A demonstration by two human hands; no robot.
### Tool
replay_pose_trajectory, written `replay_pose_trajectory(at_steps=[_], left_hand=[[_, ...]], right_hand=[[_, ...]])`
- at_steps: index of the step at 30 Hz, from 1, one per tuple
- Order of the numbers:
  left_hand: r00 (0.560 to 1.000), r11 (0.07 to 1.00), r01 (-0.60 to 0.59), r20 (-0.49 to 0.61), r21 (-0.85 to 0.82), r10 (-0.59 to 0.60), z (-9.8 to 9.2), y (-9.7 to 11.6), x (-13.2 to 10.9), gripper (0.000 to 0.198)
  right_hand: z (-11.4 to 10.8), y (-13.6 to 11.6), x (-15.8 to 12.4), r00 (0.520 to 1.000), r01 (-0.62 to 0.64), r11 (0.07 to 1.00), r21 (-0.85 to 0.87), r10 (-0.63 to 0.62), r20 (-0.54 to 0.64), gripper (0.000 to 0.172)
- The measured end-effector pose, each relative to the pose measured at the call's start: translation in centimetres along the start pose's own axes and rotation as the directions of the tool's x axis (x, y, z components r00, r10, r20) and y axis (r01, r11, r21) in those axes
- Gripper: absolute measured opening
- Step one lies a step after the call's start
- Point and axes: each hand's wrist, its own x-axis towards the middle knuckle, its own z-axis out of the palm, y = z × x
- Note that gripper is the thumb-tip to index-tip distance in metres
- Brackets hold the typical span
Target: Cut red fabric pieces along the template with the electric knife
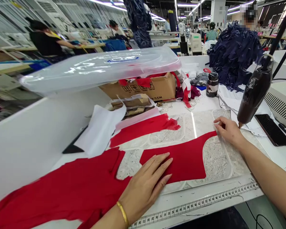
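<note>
My left hand (146,183) lies flat and open on a red cut fabric piece (183,157) spread over a clear plastic template (219,159) on the white table. My right hand (227,128) rests at the upper right tip of that red piece, fingers extended and pressing its corner. A second red fabric piece (145,127) lies just beyond it. A larger heap of red fabric (62,190) covers the near left of the table, under my left wrist with its gold bangle.
A dark hanging tool (254,92) dangles right of my right hand. A phone (273,130), cardboard box (147,89), clear plastic lid (97,68), dark cup (212,84), navy fabric pile (233,52) and a tape measure (205,200) along the front edge surround the spot. Other workers sit behind.
</note>
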Motion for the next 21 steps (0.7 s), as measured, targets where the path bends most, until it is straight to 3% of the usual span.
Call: replay_pose_trajectory(at_steps=[9,13,17,21], left_hand=[[1.0,0.999,0.003,-0.002,-0.033,-0.003,-0.3,0.4,-0.1,0.042],[1.0,0.999,-0.002,-0.027,-0.038,0.001,-0.5,0.8,0.4,0.038],[1.0,1.0,0.022,0.012,-0.014,-0.022,-1.5,-0.8,2.7,0.032],[0.975,0.983,0.158,0.144,0.094,-0.171,-1.6,-3.6,6.7,0.023]], right_hand=[[0.1,0.8,0.2,0.996,0.067,0.99,-0.125,-0.059,0.067,0.02],[0.1,1.3,0.3,0.995,0.094,0.994,-0.059,-0.093,0.024,0.022],[0.6,1.5,0.2,0.99,0.139,0.989,0.051,-0.137,-0.042,0.028],[1.1,1.4,0.2,0.982,0.174,0.981,0.09,-0.167,-0.083,0.033]])
